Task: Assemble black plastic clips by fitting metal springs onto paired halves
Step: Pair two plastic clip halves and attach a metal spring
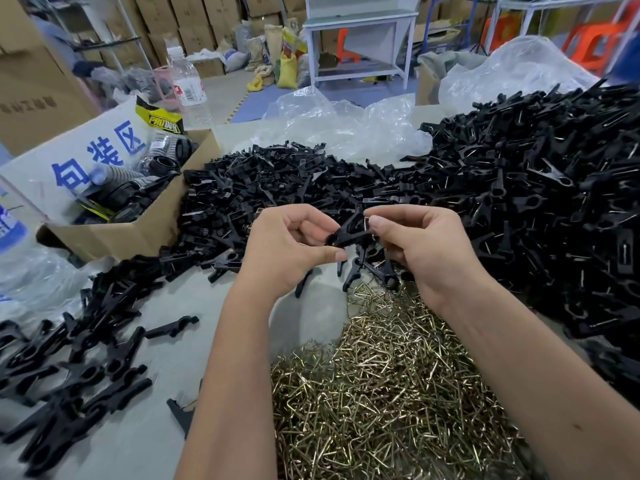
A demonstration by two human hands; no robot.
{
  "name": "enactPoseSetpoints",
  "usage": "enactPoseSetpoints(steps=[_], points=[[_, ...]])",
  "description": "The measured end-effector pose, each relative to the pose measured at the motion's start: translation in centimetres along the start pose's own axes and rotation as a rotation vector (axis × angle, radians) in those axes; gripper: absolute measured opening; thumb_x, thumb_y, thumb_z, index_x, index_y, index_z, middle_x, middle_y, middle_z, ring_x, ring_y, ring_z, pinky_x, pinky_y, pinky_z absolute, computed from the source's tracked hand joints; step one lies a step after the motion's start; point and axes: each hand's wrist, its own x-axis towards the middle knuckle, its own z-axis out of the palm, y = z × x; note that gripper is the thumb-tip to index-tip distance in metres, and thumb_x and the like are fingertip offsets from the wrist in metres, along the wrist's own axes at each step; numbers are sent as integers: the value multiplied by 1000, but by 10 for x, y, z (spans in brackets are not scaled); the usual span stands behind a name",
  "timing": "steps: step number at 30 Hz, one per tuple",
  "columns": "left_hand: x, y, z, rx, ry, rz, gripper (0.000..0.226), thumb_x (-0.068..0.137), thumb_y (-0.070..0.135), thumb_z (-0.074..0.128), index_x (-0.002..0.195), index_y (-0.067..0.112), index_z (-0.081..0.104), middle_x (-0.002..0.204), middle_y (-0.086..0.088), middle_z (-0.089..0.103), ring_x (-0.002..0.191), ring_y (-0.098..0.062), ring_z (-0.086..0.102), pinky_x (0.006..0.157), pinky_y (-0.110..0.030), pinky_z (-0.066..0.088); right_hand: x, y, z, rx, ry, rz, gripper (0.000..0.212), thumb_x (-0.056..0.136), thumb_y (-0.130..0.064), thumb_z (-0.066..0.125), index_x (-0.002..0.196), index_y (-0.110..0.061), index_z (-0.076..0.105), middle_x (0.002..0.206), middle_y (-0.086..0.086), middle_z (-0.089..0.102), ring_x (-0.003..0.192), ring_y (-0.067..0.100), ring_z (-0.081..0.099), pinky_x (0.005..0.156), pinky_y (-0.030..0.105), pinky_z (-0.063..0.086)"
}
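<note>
clips (540, 188), finished, are heaped far right; loose halves (242, 188) are piled at far centre, springs (388, 382) near, all within reach. paired halves (349, 232) are pinched by the left hand (287, 251), apparently steadied while a spring (367, 223) is pressed on by the gripping right hand (422, 244)

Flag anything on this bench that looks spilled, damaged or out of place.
Nothing looks damaged. The springs and black clip halves lie in loose heaps, a few halves strayed onto bare table. Both hands, left and right, hold one clip.
</note>
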Motion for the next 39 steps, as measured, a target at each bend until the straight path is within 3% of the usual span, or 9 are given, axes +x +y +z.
enactPoseSetpoints(steps=[3,8,15,21,23,28,33,35,39], points=[[0,-3,1,74,14,31,35,59,4,98,85,17,79,69,10,65,63,-10,62,57,-19,53,-1,-3,-1,103,38,64,5,88,1,78,88,-4,79,78,9,75,67,14,69,63,21,58],[2,-5,3,129,64,78,32,61,13,98,87,20,79,81,-4,73,76,-26,70,73,-35,61,-2,-7,-2,216,74,166,6,91,4,71,88,0,72,80,12,78,71,21,76,70,30,65],[3,-3,4,71,27,76,31,65,7,96,86,21,79,76,-8,69,66,-12,65,59,-21,53,-5,-4,8,150,113,183,9,88,0,74,83,-7,75,83,10,80,70,17,74,62,24,60],[3,-2,9,46,15,85,34,63,-2,95,84,20,78,76,-12,64,69,-32,67,69,-53,63,-7,-1,14,132,221,191,11,86,1,76,77,-5,75,77,15,77,63,20,70,49,23,54],[3,0,11,45,6,101,35,62,-2,96,82,21,78,72,-7,63,68,-35,65,73,-57,61,-9,-2,17,138,253,181,10,85,2,77,77,-3,75,72,14,75,59,20,69,47,23,53],[6,1,13,57,-11,127,37,63,-4,94,77,24,75,65,13,61,65,-16,61,75,-50,63,-12,-2,21,103,319,110,14,82,3,78,72,-6,74,65,9,73,55,15,68,47,20,51],[4,-2,9,98,18,140,33,63,-5,94,80,18,76,73,-3,67,65,-13,61,64,-37,58,-10,-3,18,30,156,113,15,89,-6,78,74,-5,74,77,14,78,61,17,69,58,26,58],[4,-3,7,52,31,118,32,64,-4,94,82,16,77,70,3,67,65,-11,62,59,-30,56,-7,-7,12,89,59,183,13,91,-10,77,81,-2,75,83,14,79,69,20,70,63,30,61],[2,-2,4,-79,-6,131,32,61,-2,95,85,12,78,72,7,72,71,-10,66,68,-21,56,-3,-17,-2,250,-173,294,14,78,-16,82,81,-3,77,84,13,75,68,18,71,57,25,59]])
